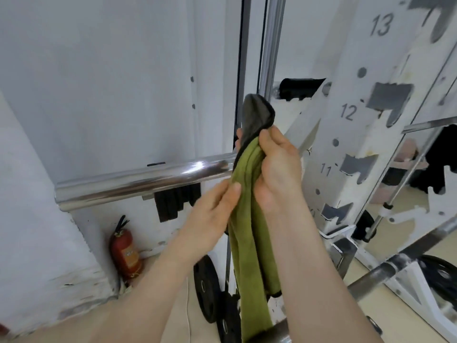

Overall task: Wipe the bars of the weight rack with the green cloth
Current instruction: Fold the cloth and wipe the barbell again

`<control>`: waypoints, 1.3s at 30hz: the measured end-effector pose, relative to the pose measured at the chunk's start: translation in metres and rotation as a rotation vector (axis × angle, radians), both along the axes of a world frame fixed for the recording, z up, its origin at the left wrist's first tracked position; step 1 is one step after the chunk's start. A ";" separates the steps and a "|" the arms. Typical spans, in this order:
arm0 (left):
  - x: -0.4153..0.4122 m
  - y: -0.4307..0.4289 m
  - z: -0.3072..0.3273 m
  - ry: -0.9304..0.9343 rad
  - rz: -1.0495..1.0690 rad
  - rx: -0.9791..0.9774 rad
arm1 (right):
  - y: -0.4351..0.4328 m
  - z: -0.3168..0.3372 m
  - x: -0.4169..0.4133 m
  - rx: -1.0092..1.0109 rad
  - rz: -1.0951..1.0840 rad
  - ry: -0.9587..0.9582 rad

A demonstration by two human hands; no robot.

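Head: green cloth (247,219), long axis 12-6, clamped nr top in curled right hand (278,169); pinched at 9 by left hand (210,211).

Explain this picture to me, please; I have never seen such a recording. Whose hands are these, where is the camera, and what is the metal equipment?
No machine here: a person wears one camera on the head, looking forward and down, so both arms enter from below. The right hand has its grip closed round a long green cloth. The left hand touches the cloth lower down with its thumb; its fingers are hidden. The cloth covers the right end of a shiny horizontal bar of the weight rack. At the right stands the rack's white upright with numbered slots. Below are black weight plates and a red fire extinguisher.
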State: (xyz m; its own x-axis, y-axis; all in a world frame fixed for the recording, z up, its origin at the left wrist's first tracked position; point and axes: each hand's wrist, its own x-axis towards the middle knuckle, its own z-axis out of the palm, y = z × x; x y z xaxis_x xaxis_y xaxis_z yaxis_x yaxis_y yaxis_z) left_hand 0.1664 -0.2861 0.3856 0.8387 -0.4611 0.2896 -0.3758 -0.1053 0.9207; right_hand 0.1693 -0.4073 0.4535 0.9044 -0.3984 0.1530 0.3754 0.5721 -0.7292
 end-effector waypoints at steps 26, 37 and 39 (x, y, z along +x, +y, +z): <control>-0.103 -0.314 -0.139 -0.637 0.104 0.908 | -0.350 -0.210 -0.140 -1.562 -0.494 0.433; -0.136 -0.286 -0.125 -0.546 0.019 1.275 | -0.346 -0.230 -0.160 -1.339 -0.391 0.472; -0.144 -0.268 -0.126 -0.586 0.003 1.192 | -0.327 -0.230 -0.178 -1.299 -0.278 0.459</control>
State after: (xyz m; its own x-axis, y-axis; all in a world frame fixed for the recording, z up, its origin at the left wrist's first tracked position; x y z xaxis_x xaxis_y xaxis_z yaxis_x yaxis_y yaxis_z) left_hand 0.0221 -0.5541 0.2600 0.7310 -0.6817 0.0289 -0.6810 -0.7316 -0.0316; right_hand -0.0084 -0.7341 0.2231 0.8896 -0.3745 0.2616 -0.0496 -0.6485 -0.7596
